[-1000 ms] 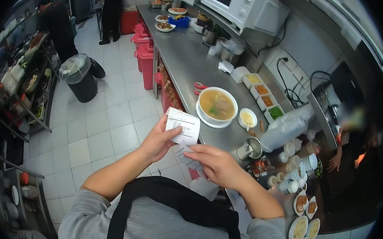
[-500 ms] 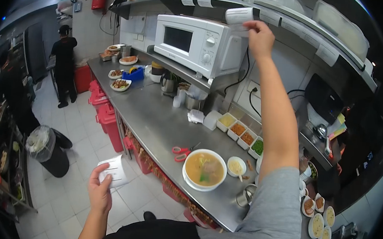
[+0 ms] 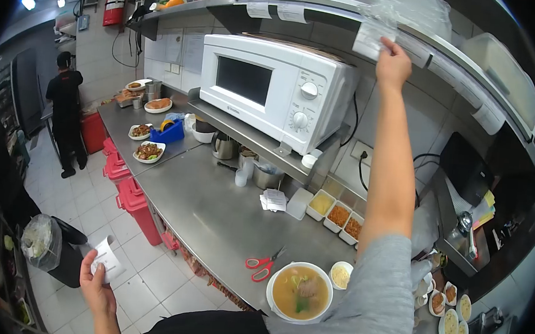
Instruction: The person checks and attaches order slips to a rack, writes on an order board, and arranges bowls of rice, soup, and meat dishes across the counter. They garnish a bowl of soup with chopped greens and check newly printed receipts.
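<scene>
"Up at one o'clock, what's visible?"

"I see the right hand (image 3: 394, 64) pinching a paper slip (image 3: 368, 43) by the shelf edge (image 3: 330, 4); whether those touch, I can't tell."

"And the left hand (image 3: 100, 282)?"

"Toward eight o'clock, gripping a curled receipt (image 3: 108, 260). I also see a soup bowl (image 3: 300, 292) on the surface (image 3: 215, 194) at five o'clock."

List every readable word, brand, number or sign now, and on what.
No text is clearly legible.
Paper slip in left hand: print too small.
Sheet at right hand: blurred.
Shelf-edge slips: too small.
Microwave: brand mark, lettering too small.
Fire extinguisher label: too small.
Wall papers: too faint.
</scene>
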`<action>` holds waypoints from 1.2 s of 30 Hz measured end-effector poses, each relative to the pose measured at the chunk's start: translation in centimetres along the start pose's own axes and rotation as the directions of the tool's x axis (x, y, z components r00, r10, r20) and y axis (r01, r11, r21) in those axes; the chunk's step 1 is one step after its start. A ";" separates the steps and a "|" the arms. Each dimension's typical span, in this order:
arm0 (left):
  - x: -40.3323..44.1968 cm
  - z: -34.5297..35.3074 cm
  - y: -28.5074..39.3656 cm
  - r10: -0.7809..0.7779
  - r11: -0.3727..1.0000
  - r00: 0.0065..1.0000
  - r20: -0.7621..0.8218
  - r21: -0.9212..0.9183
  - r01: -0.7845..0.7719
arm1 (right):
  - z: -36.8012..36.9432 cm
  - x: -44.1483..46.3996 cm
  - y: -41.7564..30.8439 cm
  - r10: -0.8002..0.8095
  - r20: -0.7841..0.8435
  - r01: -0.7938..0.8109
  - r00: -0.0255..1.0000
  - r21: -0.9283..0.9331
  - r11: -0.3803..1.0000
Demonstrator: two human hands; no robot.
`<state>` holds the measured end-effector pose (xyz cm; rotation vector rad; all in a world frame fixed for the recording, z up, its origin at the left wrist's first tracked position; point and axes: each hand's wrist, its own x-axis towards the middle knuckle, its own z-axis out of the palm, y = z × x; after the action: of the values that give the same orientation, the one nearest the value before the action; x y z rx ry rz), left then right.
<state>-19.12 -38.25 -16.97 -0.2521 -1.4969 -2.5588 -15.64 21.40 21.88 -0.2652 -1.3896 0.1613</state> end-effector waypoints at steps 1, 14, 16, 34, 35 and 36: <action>1.2 0.4 0.2 -0.011 1.000 1.000 0.001 0.017 0.011 | 0.6 0.8 0.4 -0.029 -0.055 0.026 0.998 -0.046 0.999; 19.5 -6.6 2.6 0.194 0.978 0.959 0.206 -0.111 -0.174 | 6.6 -6.5 -5.5 -0.864 -0.313 0.516 0.394 -0.702 0.490; 21.9 -9.9 3.5 0.181 0.980 0.969 0.169 -0.118 -0.163 | 8.6 -13.2 -17.1 -0.719 -0.570 0.777 0.397 -0.208 0.594; 42.3 -24.1 2.2 0.172 0.956 0.984 -0.044 0.248 -0.156 | 37.2 -68.4 -54.6 -0.404 0.878 -0.831 -0.258 -0.415 -0.371; 44.4 -25.5 2.4 0.160 0.951 0.986 -0.040 0.275 -0.143 | 39.4 -68.7 -54.5 -0.405 0.875 -0.852 -0.264 -0.408 -0.327; 46.3 -27.1 2.5 0.055 0.942 0.998 -0.026 0.334 -0.043 | 41.8 -69.6 -54.0 -0.473 0.833 -0.883 -0.286 -0.421 -0.206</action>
<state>-65.19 -65.84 -17.40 -0.1935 -1.8496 -2.2099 -71.34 -45.28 -22.45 0.3988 -1.7106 3.0954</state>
